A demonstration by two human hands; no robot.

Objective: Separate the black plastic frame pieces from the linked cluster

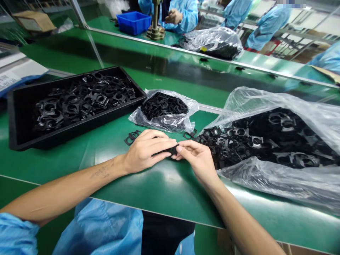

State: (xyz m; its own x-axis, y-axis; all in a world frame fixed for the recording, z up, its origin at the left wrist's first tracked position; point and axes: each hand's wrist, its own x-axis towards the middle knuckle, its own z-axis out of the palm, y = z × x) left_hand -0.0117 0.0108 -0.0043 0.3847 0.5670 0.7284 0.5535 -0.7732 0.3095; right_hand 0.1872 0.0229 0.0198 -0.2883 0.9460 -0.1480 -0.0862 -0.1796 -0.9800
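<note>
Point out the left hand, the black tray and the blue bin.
Left hand (pixel 145 150): head view, back of hand.
Black tray (pixel 79 125): head view, front wall.
Blue bin (pixel 133 27): head view, front wall.

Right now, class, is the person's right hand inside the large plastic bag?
No, the right hand is outside the large plastic bag, fingers meeting the left hand at a small black part.

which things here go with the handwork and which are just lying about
Likely in use:
- left hand, right hand, black part they hold
- black tray
- smaller clear bag
- larger clear bag

Seemingly lying about:
- blue bin
- cardboard box
- far clear bag
</note>
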